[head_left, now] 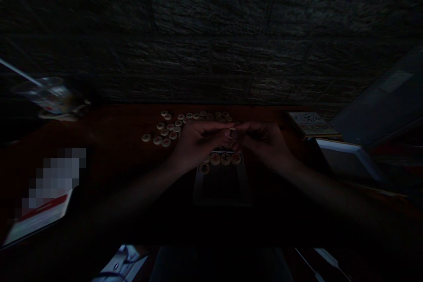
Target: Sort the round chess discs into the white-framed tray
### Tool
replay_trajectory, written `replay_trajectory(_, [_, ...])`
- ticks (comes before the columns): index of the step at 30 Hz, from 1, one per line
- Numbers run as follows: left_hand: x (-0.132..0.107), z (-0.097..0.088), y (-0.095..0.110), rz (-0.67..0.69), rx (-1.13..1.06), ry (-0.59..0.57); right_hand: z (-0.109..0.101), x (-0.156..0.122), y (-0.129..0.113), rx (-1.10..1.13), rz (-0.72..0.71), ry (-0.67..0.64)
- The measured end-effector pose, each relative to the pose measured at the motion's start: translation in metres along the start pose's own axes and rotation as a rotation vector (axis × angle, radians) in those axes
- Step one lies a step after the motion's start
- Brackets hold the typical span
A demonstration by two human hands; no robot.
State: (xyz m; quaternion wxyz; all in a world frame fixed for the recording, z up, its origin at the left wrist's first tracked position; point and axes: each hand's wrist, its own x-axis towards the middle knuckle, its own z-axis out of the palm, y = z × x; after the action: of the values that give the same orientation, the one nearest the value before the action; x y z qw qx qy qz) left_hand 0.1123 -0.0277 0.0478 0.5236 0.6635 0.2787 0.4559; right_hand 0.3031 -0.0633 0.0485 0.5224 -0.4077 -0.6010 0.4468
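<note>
My left hand (198, 141) and my right hand (261, 141) meet over the middle of a dark red table (115, 141). Their fingertips pinch together on one small round game piece (232, 132) held between them. Right below the hands a row of round pale pieces (220, 159) with red and dark marks lies at the far end of a shallow rectangular tray (222, 185). Behind and to the left of my left hand, several loose pale discs (172, 128) are scattered on the table. The scene is very dim.
A clear plastic cup (49, 94) lies tipped at the far left. A white and red booklet (39, 218) sits at the near left edge. A flat printed box (312, 124) and a white box lid (346, 158) stand on the right. A stone-patterned wall (211, 31) rises behind.
</note>
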Motion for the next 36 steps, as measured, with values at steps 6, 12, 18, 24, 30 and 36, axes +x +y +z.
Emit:
replay_trajectory(6, [-0.0020,0.0009,-0.0021,0.021,0.048,-0.061,0.0006,-0.0014,-0.0033,-0.021,0.010,0.030])
replay_trajectory(12, [-0.0042,0.0032,-0.0012,0.086,0.067,-0.087,0.0015,-0.0019,-0.0036,-0.013,0.016,0.072])
replay_trajectory(18, [-0.0017,0.0056,0.0016,-0.001,-0.016,-0.018,0.0017,-0.0030,-0.0034,-0.067,-0.008,0.049])
replay_trajectory(24, [-0.0011,0.0053,0.0014,-0.048,-0.028,-0.026,-0.0003,-0.0038,-0.0028,-0.087,-0.020,0.049])
replay_trajectory(30, [-0.0048,0.0039,-0.0017,0.056,0.082,-0.078,0.0010,-0.0031,-0.0040,-0.064,-0.016,0.060])
replay_trajectory(36, [-0.0048,0.0040,0.0000,0.073,0.123,-0.107,0.0004,-0.0027,-0.0011,-0.030,-0.012,0.078])
